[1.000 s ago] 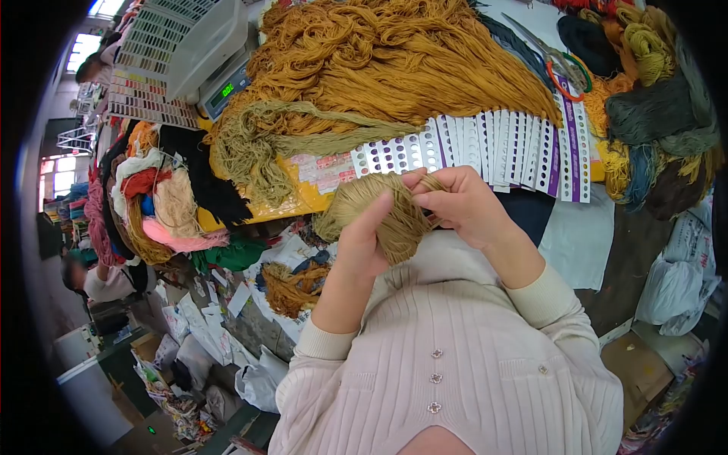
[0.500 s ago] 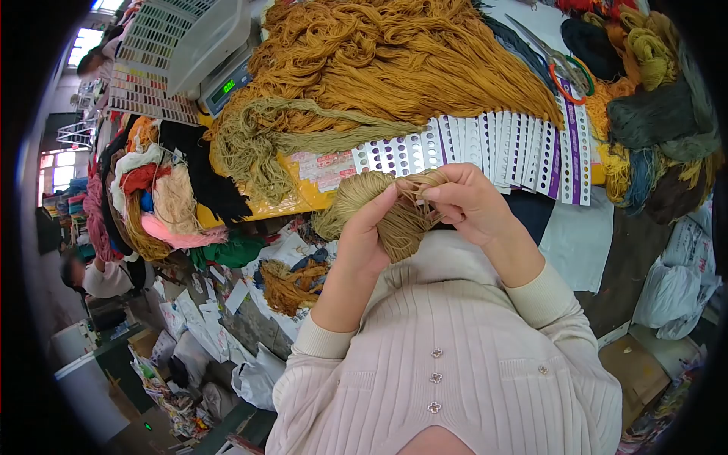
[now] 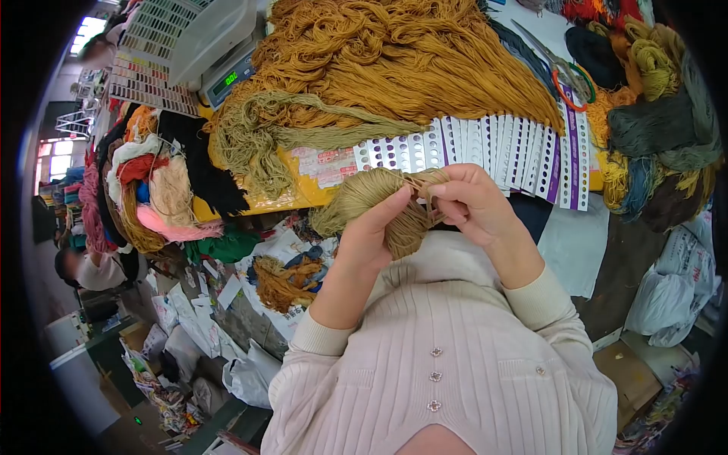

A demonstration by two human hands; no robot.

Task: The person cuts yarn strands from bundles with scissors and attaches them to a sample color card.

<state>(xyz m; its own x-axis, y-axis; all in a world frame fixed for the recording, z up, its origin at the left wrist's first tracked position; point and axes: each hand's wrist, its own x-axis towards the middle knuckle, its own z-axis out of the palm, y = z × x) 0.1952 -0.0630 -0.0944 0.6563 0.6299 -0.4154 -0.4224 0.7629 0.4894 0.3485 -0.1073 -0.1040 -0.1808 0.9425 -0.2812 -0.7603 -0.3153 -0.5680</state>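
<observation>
A bundled skein of olive-tan yarn is held in front of my body, near the table's front edge. My left hand is closed round its near side, thumb lying on top. With the fingers pinched together, my right hand grips strands at the right end of the same skein. Exactly how those strands loop between the fingertips is partly hidden. Just beyond my hands lie white punched cards in an overlapping row. A loose hank of pale olive yarn lies to their left.
A large heap of mustard-brown yarn covers the table's middle. Scissors with orange and green handles lie at the right. A digital scale with a clear tray stands at the left. Coloured yarn hanks hang left; another person is beyond.
Both hands remain almost in place, and the right fingers have shifted slightly on the strands. The camera view has moved a little.
</observation>
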